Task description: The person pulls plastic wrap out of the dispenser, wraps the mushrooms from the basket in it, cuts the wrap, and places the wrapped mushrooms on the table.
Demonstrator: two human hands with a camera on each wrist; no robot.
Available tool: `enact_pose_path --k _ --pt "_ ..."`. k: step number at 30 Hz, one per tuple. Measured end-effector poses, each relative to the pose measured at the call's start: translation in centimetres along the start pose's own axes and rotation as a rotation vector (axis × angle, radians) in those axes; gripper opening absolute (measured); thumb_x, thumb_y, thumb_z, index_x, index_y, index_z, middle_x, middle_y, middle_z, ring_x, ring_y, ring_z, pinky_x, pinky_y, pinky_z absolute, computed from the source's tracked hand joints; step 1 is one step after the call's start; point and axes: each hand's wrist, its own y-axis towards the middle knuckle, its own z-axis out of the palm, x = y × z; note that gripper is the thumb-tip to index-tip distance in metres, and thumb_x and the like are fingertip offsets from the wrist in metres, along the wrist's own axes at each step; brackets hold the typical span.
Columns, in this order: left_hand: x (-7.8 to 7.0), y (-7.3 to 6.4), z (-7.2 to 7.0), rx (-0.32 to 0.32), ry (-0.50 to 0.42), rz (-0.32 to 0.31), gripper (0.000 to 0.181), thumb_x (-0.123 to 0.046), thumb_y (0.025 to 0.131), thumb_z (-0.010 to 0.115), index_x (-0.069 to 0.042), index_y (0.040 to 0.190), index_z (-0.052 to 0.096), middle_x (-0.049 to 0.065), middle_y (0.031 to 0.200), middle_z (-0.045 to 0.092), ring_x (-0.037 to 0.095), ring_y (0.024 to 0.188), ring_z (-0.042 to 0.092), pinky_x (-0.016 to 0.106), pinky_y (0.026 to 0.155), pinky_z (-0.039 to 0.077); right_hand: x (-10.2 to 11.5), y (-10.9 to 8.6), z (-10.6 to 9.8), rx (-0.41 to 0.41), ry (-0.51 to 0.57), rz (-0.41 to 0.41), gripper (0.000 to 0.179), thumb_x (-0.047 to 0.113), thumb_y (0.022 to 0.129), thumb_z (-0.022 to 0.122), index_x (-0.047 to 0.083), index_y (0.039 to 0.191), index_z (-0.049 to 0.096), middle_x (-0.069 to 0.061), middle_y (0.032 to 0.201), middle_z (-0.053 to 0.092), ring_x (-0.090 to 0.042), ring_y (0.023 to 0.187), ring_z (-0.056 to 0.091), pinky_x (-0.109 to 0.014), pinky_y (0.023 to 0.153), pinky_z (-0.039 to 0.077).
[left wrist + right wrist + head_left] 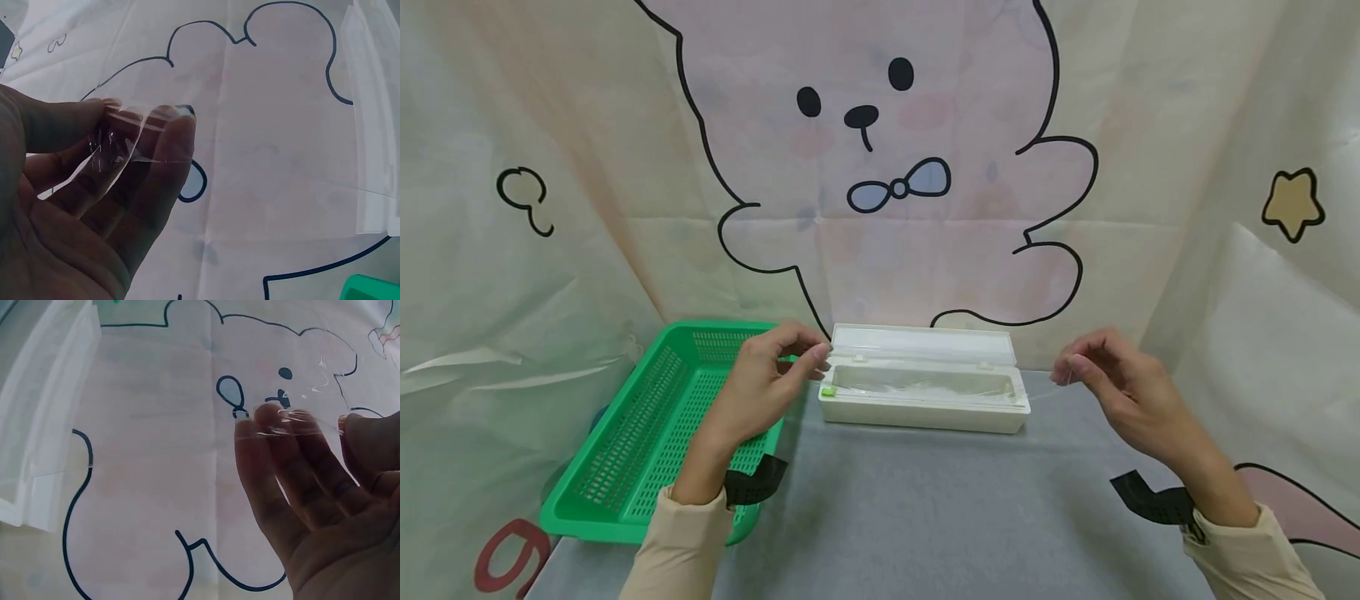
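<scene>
A long white cling film box (925,418) lies on the grey tabletop with its lid (922,343) raised at the back. A small green slider (828,391) sits at its front left corner. Beside the box's left end, my left hand (763,379) pinches clear cling film (149,145) between thumb and fingers. My right hand (1123,396), off the box's right end, pinches film (294,423) too, and a thin transparent strip runs from there toward the box. The film is so clear that its full outline is hard to make out.
A green perforated basket (598,528) stands to the left, partly behind my left forearm. Behind the table hangs a cloth backdrop (1157,92) printed with a bear. Grey tabletop (955,517) extends in front of the box.
</scene>
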Motion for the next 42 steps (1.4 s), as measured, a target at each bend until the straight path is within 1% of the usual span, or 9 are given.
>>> enact_pose_path --k 4,10,15,20,25,28,32,35,42 --pt "0.6 -0.3 0.1 0.094 -0.041 -0.077 0.008 -0.013 0.102 0.063 -0.007 0.105 0.068 0.008 0.095 0.068 0.018 0.082 0.069 0.033 0.073 0.06 -0.7 -0.8 0.2 0.033 0.072 0.036 0.02 -0.018 0.097 0.052 -0.002 0.107 0.057 -0.009 0.095 0.064 -0.014 0.083 0.066 -0.02 0.075 0.055" --pt "2.2 -1.1 0.3 0.288 -0.117 -0.184 0.009 -0.012 0.103 0.061 -0.005 0.104 0.066 0.013 0.092 0.065 0.03 0.082 0.067 0.038 0.072 0.06 -1.8 -2.2 0.9 0.178 0.198 0.09 0.017 -0.014 0.101 0.047 -0.001 0.108 0.055 -0.009 0.095 0.063 -0.016 0.08 0.065 -0.029 0.064 0.057" --pt "4.1 -1.9 1.1 0.468 -0.156 -0.239 0.009 -0.009 0.103 0.06 -0.001 0.101 0.065 0.016 0.089 0.064 0.028 0.081 0.066 0.039 0.071 0.061 -2.8 -3.6 2.0 0.291 0.263 0.213 0.008 -0.004 0.105 0.047 0.0 0.106 0.054 -0.008 0.093 0.063 -0.019 0.08 0.066 -0.035 0.065 0.059" --pt "5.6 -2.9 2.2 0.574 -0.15 -0.287 0.012 -0.008 0.104 0.059 0.001 0.101 0.067 0.015 0.09 0.063 0.027 0.082 0.066 0.039 0.072 0.06 -4.1 -5.0 3.6 0.376 0.295 0.303 0.009 0.005 0.107 0.049 0.001 0.105 0.056 -0.012 0.093 0.064 -0.02 0.08 0.067 -0.037 0.067 0.059" --pt "7.0 -3.7 3.5 0.626 -0.1 -0.306 0.013 -0.01 0.103 0.059 -0.003 0.097 0.068 0.011 0.087 0.063 0.031 0.08 0.067 0.037 0.07 0.059 -5.6 -6.4 5.1 0.439 0.309 0.384 0.014 0.009 0.107 0.052 -0.002 0.104 0.058 -0.015 0.092 0.064 -0.02 0.077 0.068 -0.037 0.067 0.06" --pt "7.8 -4.2 4.4 0.651 -0.064 -0.281 0.013 -0.009 0.102 0.061 -0.002 0.094 0.069 0.009 0.085 0.064 0.023 0.075 0.065 0.032 0.066 0.057 -6.5 -7.2 6.0 0.459 0.33 0.411 0.014 0.009 0.106 0.053 -0.004 0.104 0.059 -0.013 0.091 0.064 -0.022 0.077 0.067 -0.038 0.066 0.06" --pt "9.0 -5.1 5.9 0.668 0.012 -0.244 0.011 -0.007 0.098 0.064 -0.003 0.089 0.068 0.002 0.081 0.064 0.011 0.072 0.058 0.027 0.065 0.051 -7.6 -8.4 7.2 0.477 0.309 0.385 0.008 0.007 0.103 0.058 0.001 0.1 0.061 -0.01 0.087 0.065 -0.019 0.076 0.065 -0.035 0.065 0.058" --pt "9.7 -5.7 6.9 0.673 0.079 -0.254 0.011 -0.008 0.096 0.067 -0.007 0.085 0.067 -0.005 0.077 0.059 0.006 0.071 0.052 0.025 0.064 0.046 -8.5 -9.3 8.0 0.509 0.264 0.351 0.006 0.008 0.101 0.063 0.006 0.095 0.064 -0.005 0.085 0.066 -0.011 0.076 0.063 -0.03 0.065 0.053" --pt "10.3 -7.0 8.2 0.686 0.143 -0.26 0.012 -0.001 0.085 0.078 -0.004 0.074 0.073 -0.007 0.066 0.061 0.002 0.06 0.047 0.022 0.056 0.043 -10.0 -10.9 8.8 0.601 0.262 0.304 0.007 0.008 0.094 0.072 0.011 0.088 0.07 0.011 0.082 0.065 0.0 0.075 0.057 -0.025 0.065 0.05"
